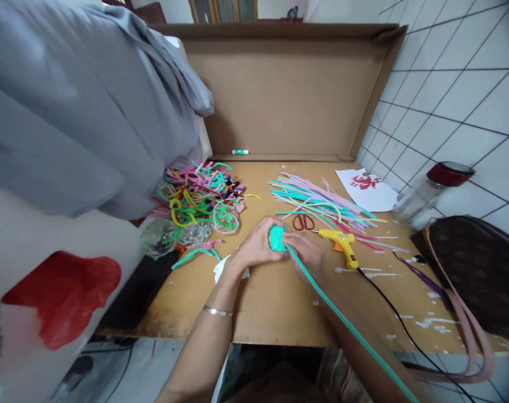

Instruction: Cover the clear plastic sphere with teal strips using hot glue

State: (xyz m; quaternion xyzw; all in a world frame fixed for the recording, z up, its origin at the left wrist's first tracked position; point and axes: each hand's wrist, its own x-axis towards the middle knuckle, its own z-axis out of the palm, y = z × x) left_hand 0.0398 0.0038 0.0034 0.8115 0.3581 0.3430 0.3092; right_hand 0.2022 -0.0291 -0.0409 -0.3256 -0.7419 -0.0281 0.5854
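A small turquoise bundle (276, 239), with something clear at its upper edge, sits in the grip of my left hand (256, 240) above the middle of the table. Against its right side, the fingers of my right hand (303, 250) pinch a long turquoise strip (321, 291) that looks like a pipe cleaner. From there the strip trails over my right forearm to the lower right. Just beyond my right hand lie red-handled scissors (303, 223), partly covered, and a yellow glue gun (340, 243). Beneath my left wrist is a scrap of white paper (220, 270).
Tangled coloured pipe cleaners (199, 196) lie at left, straight ones (321, 201) at the back right. The glue gun's black cord (392, 308) crosses the right side. A glass bottle (422, 193) and brown bag (476, 274) stand by the tiled wall. A cardboard panel (288, 95) closes the back.
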